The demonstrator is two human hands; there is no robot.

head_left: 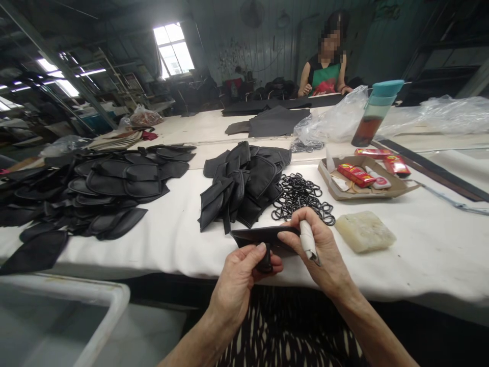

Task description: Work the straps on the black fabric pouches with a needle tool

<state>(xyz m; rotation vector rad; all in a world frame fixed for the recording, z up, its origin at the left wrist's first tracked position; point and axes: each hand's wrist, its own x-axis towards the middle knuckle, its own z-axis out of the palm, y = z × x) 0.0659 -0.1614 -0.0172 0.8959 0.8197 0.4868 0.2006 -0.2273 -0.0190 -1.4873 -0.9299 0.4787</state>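
Note:
Just above the table's front edge, a black leather piece is held between my two hands. My left hand pinches a short black strap or tab on it between thumb and fingers. The piece's right end is gripped by my right hand, thumb in front and fingers behind. A white wrapped roll with a dark tip lies along that hand; whether it is a tool or a covered finger I cannot tell. Right behind my hands is a heap of black metal rings, beside a pile of black leather pieces.
More black leather pieces are heaped at left. At right are a yellowish block, a cardboard tray with red tubes, and a bottle. A white-rimmed bin stands lower left. Across the table is another person.

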